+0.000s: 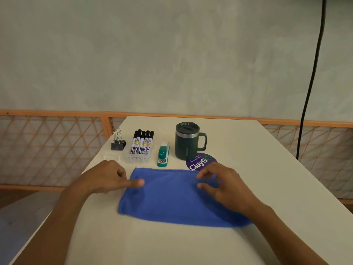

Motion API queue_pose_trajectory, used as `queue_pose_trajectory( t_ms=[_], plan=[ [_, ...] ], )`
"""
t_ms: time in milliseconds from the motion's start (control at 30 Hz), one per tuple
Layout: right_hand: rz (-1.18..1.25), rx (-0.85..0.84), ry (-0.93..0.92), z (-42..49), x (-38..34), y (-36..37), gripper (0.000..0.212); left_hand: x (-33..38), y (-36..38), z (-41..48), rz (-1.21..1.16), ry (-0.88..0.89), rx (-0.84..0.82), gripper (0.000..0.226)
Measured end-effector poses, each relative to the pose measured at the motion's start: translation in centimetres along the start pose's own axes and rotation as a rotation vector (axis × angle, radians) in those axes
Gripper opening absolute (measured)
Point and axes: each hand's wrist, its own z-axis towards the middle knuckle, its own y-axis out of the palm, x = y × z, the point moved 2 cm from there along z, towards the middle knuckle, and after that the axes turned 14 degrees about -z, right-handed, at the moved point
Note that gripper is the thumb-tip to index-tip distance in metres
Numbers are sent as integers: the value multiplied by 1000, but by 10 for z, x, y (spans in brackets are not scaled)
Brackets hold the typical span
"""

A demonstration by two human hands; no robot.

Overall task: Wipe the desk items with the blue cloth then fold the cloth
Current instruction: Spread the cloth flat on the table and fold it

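White desk (248,169) bears a clear case (136,158) holding five black-capped markers (142,144).

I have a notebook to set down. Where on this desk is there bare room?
Free: the near strip of desk between the blue cloth and the front edge, and the right side past the mug. Crowded: the far row of binder clips, markers, stapler and mug, close behind the cloth.

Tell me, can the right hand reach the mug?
Probably yes. The right hand is over the cloth holding nothing, and the mug stands just past it, handle toward that side. Only a flat sticker lies between.
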Motion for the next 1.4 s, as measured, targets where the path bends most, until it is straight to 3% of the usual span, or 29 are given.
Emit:
queue_pose_trajectory(
  t_ms=[100, 233, 367, 533, 700, 767, 833, 900, 967, 1033, 1167, 1233, 1400],
  plan=[
    [-71, -85, -48, 3, -5, 7, 7, -4, -7, -19, 93, -83, -298, 67],
    [-57, -87, -72, -5, -9, 15, 9, -7, -2, -32, 24, 21, -433, 51],
    [-82, -93, -106, -15, -5, 30, 29, -6, -2, -27, -142, 187, -396, 18],
    [-67, -92, -60, -17, 6, 31, 34, -11, -16, -30, -390, 267, -363, 15],
    [-79, -131, -54, -19, 12, 26, 37, -30, -21, -28, -227, 143, -503, 4],
    [-81, -128, -33, -19, 21, 19, 32, -36, -25, -27, -144, 74, -413, 25],
    [-126, -82, 5, -18, 37, 8, 23, -34, -29, -26, -116, 73, -177, 48],
    [-184, -11, 91, -16, 56, -2, 19, -17, -22, -24, -212, 208, 57, 57],
    [-241, 25, 215, -14, 71, -11, 21, 13, 1, -27, -364, 370, 140, 56],
    [-290, -1, 291, -13, 81, -16, 25, 49, 38, -33, -416, 508, 97, 48],
    [-306, -104, 301, -13, 78, -21, 24, 109, 123, -56, -198, 810, -42, 36],
    [-237, -77, 303, -11, 76, -23, 19, 129, 159, -64, -80, 955, -71, 36],
    [-33, 6, 290, -8, 71, -30, 27, 163, 203, -55, 162, 1060, -43, 43]
  ],
)
